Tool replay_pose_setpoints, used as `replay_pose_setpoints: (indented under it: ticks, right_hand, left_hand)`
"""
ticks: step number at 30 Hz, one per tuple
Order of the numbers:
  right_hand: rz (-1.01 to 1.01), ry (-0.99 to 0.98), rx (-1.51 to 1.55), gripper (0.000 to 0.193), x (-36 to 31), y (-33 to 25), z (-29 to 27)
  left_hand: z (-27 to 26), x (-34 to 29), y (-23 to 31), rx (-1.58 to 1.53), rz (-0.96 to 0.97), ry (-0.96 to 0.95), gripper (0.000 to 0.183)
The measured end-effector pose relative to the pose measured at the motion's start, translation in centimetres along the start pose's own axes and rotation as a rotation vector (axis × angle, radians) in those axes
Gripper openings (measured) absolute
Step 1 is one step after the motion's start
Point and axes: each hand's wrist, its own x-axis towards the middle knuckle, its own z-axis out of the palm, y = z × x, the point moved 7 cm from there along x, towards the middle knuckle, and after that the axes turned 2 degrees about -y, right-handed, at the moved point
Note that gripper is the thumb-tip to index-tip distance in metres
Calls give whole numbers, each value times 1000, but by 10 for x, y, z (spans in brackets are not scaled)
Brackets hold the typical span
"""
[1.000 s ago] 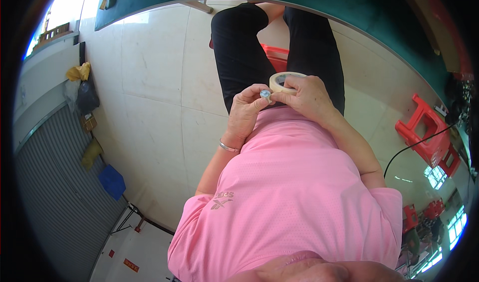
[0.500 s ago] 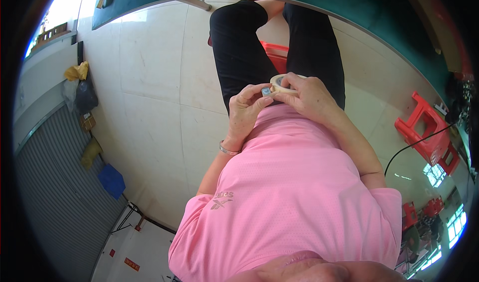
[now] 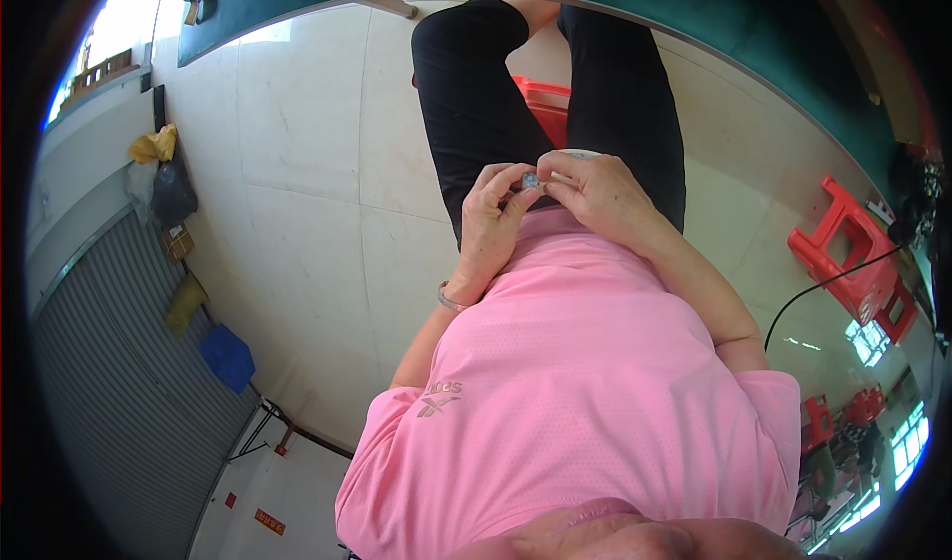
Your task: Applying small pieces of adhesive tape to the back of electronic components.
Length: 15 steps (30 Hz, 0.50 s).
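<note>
My left hand (image 3: 493, 221), with a metal bracelet on its wrist, and my right hand (image 3: 598, 195) meet in front of my pink shirt, above my lap in black trousers. Their fingertips pinch a small grey piece (image 3: 531, 179) between them. My right hand also covers a pale roll of tape (image 3: 580, 153); only a thin edge of it shows above the knuckles. Both hands have their fingers closed.
A red plastic stool (image 3: 540, 104) shows between my legs. The floor is pale tiles (image 3: 297, 164). Another red stool (image 3: 858, 258) and a black cable (image 3: 823, 287) lie at right. A dark green table edge (image 3: 694, 15) curves across the top. A grey roller shutter (image 3: 109, 362), bags and a blue box (image 3: 228, 357) are at left.
The tape roll, plainly visible above my right hand a second ago, has sunk behind the fingers. Both hands have drawn closer together and slightly lower toward my shirt.
</note>
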Motion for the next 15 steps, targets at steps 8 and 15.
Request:
replay_pose_setpoints:
  ticks: [8,15]
  right_hand:
    - [-45,25,55,11,3,9,-12]
    - [-44,69,-83,17,11,6,-24]
  left_hand:
    - [14,10,4,-41,-31,-33,23]
    - [17,27,20,62,63,8,25]
